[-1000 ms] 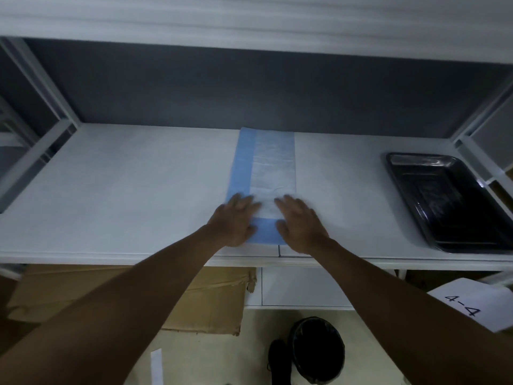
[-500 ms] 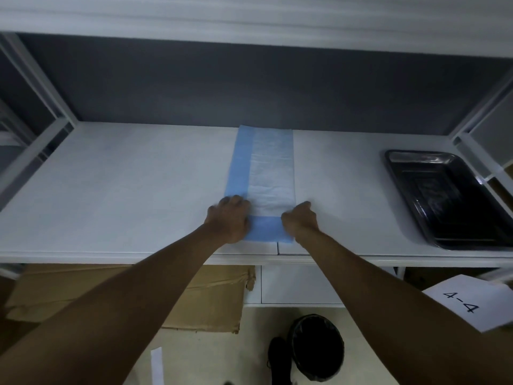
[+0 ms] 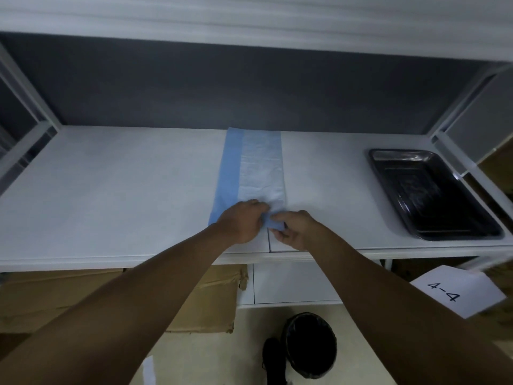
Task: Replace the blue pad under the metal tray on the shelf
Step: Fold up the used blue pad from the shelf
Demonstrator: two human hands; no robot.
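Both hands have closed in, left hand [image 3: 242, 222] and right hand [image 3: 294, 230] pinching the folded blue pad's [image 3: 251, 169] near end mid-shelf [image 3: 111, 190]. Uneven pulling could unfold it crooked, and the tray [image 3: 433, 193] waits well right.

The view is dim and bluish, the pale shelf [image 3: 111, 195] catching soft light from above while its grey back wall sits in shadow, faint glare marks the dark tray [image 3: 433, 195], straight edges bow at the corners, and the near forearms look soft and grainy.
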